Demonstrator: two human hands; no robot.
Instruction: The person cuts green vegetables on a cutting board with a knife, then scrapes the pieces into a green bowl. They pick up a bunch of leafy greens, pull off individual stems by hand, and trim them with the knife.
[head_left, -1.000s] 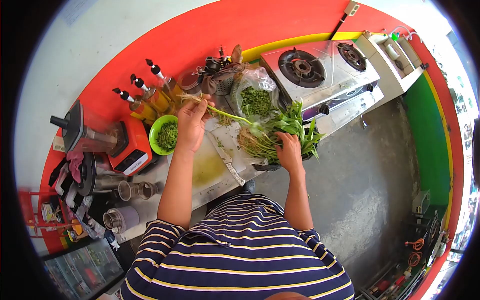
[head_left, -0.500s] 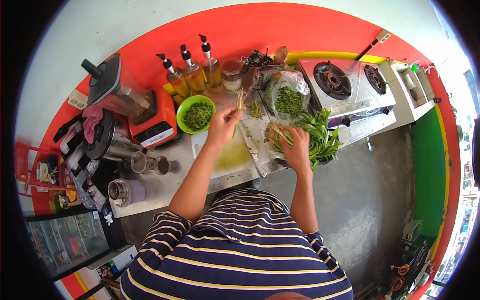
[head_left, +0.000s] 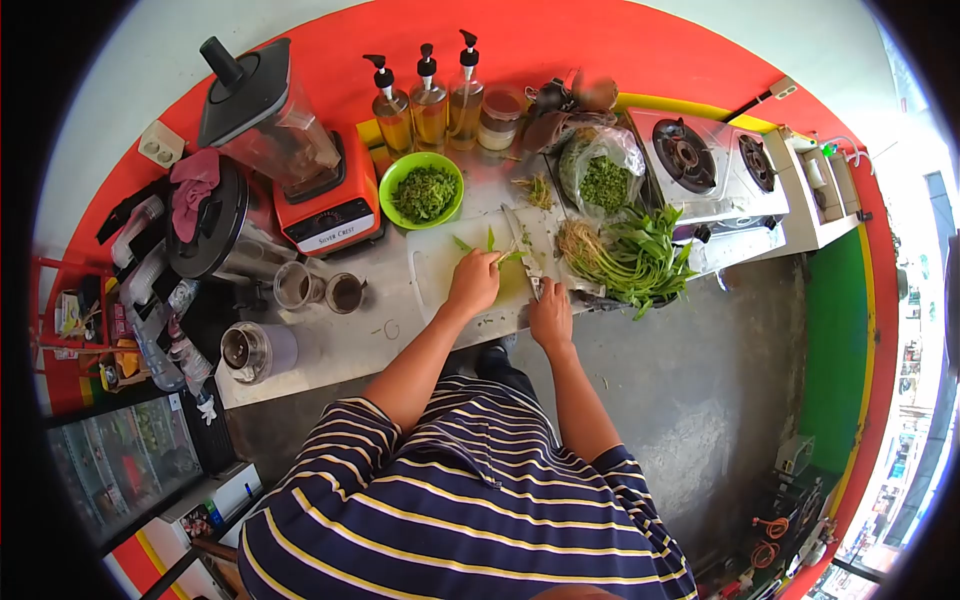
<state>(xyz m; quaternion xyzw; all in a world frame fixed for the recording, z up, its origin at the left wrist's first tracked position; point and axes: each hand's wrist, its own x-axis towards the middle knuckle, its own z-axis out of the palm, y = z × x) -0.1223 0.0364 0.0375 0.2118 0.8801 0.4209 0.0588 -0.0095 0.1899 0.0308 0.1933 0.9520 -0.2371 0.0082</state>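
Observation:
My left hand is closed on some green stems over the white cutting board. At the board's right side, my right hand is wrapped round the handle of a knife, whose blade points away from me. Just right of it lies a bunch of leafy greens with pale roots. Chopped greens fill a green bowl behind the board. A small pile of cut roots sits past the knife tip.
An orange blender and two cups stand to the left. Pump bottles and a jar line the back. Rightward are a plastic bag of greens and a gas stove. A metal container stands at the front left.
My left hand has come down to the board and now has green stems instead of roots. My right hand has left the leafy bunch and taken hold of the knife. The view has shifted.

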